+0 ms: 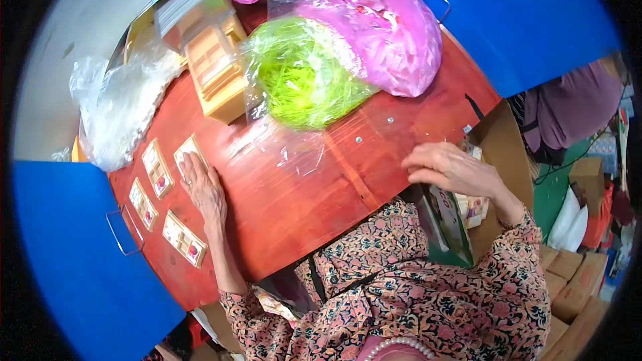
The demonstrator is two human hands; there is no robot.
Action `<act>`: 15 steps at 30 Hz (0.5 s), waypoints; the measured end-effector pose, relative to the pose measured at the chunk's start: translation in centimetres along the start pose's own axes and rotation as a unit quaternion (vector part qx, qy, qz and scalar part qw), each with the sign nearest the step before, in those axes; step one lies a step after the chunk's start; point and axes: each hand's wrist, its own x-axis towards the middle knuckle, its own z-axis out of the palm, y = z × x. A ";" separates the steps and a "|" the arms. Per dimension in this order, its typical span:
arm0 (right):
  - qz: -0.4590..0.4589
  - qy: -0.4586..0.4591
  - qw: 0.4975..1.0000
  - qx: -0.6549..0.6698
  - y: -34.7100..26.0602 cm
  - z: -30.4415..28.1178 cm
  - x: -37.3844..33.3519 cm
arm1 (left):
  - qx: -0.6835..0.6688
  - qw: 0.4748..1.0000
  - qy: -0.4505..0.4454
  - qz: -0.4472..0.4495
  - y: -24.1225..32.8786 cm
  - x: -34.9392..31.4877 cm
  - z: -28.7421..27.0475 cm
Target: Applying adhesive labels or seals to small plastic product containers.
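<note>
My left hand (pixel 203 190) lies on the left part of the red table, fingers stretched over a small light-wood tray (pixel 182 152) and covering part of it. Beside it lie more shallow divided trays: one tray (pixel 158 168) just left, a smaller-looking tray (pixel 144 204) below that, and another tray (pixel 184 239) nearest me. Each of these three shows a small red item in one compartment. Over the table's right edge, my right hand (pixel 449 168) hovers with loosely extended fingers and nothing visible in them. Below it is an opened cardboard box (pixel 503 150) with small packets inside.
Farther back stand stacked wooden trays (pixel 212 60), a clear bag of green shreds (pixel 301 77), a pink bag (pixel 394 33) and a clear bag of white filling (pixel 127 107). Two tiny shiny pieces (pixel 358 139) lie mid-table. A green box (pixel 447 224) is near my lap.
</note>
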 end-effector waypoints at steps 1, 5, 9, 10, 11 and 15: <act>0.008 0.027 0.998 -0.059 -0.1 -0.2 0.6 | 0.003 1.000 -0.004 0.000 0.0 0.1 -0.1; -0.103 0.135 0.981 -0.096 0.8 1.7 2.7 | -0.020 1.000 0.003 0.001 0.8 0.1 -0.1; -0.164 0.111 0.979 -0.047 -1.0 1.8 4.3 | -0.015 1.000 0.004 -0.006 0.8 0.0 -0.2; -0.174 0.123 0.976 -0.049 -1.1 1.8 5.0 | -0.012 1.000 0.020 0.000 0.7 -0.1 0.1; -0.175 0.121 0.976 -0.049 -0.8 2.0 5.3 | -0.012 1.000 0.020 -0.003 0.7 0.0 0.2; -0.202 0.176 0.961 -0.072 -0.5 1.9 6.3 | -0.023 0.999 0.039 0.014 0.4 0.0 0.0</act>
